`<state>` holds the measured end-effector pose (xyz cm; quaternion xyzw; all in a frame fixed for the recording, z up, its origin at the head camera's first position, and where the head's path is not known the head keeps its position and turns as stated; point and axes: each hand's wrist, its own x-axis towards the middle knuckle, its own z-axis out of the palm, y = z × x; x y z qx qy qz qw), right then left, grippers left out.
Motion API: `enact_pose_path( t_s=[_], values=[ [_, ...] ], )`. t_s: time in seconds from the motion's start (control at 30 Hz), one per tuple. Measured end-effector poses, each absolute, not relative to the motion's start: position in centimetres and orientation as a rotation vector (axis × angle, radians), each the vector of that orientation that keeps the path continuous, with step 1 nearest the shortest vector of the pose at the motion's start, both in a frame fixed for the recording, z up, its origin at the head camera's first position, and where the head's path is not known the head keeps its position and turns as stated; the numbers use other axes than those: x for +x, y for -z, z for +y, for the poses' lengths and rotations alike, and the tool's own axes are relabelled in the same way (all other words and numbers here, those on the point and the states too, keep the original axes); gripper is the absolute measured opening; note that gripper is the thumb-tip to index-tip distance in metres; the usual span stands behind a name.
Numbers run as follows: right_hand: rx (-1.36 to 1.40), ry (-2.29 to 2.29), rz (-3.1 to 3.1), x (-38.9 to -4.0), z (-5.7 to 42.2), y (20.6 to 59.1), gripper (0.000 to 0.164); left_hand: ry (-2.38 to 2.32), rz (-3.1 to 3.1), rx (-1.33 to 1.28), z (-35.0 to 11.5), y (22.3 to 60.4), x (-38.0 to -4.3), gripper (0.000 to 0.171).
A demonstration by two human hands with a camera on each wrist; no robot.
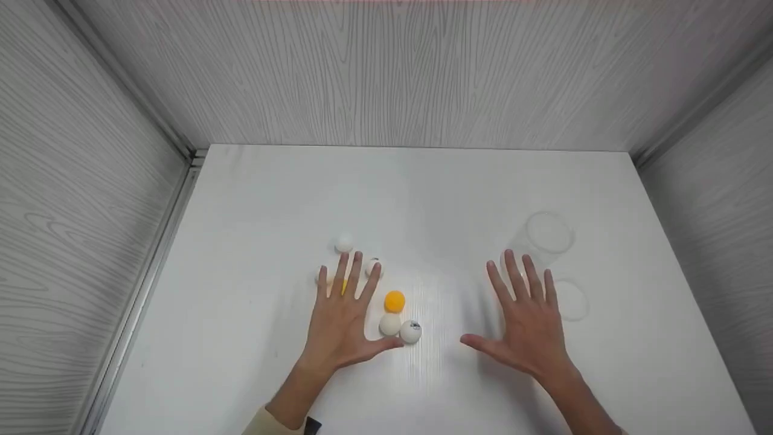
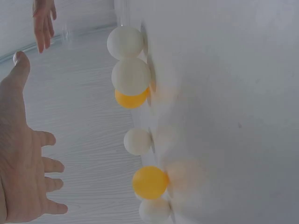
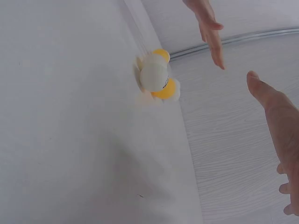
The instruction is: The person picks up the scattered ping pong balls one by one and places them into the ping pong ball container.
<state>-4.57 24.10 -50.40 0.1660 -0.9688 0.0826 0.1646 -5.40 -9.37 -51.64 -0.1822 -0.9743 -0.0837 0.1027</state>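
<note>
White tabletop [image 1: 447, 205] lies beneath left hand [image 1: 338, 328] and right hand [image 1: 532, 328], each grip splayed wide, balls [image 1: 390, 325] near the left.

At the left edge of the frame, the left hand [image 2: 21, 163] points its thumb upward, its spread fingers toward the right. The right hand [image 2: 43, 23] hangs at upper left, fingertips down. A smooth white tabletop [image 2: 229, 130] fills the right side; a pale wood-grain panel [image 2: 88, 135] lies behind the left hand. Down the middle run two smooth white balls [image 2: 125, 42], a partly covered round orange ball [image 2: 131, 101], a lone matt white ball [image 2: 138, 142], then a bright orange ball [image 2: 149, 182] overlapping a whitish ball [image 2: 155, 212].
</note>
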Motion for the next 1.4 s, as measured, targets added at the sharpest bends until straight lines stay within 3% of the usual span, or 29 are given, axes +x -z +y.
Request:
enact_pose_path(
  t_s=[0.6,1.4],
  values=[
    [0.396,-0.274,-2.759,-4.6,26.3,49.6,0.123,0.23,-2.903,-0.567,-8.7,51.6,-5.4,0.125],
    [0.453,-0.276,-2.533,-7.5,32.9,49.7,0.121,0.354,-2.917,-0.876,-3.3,51.8,-8.4,0.114]
  ],
)
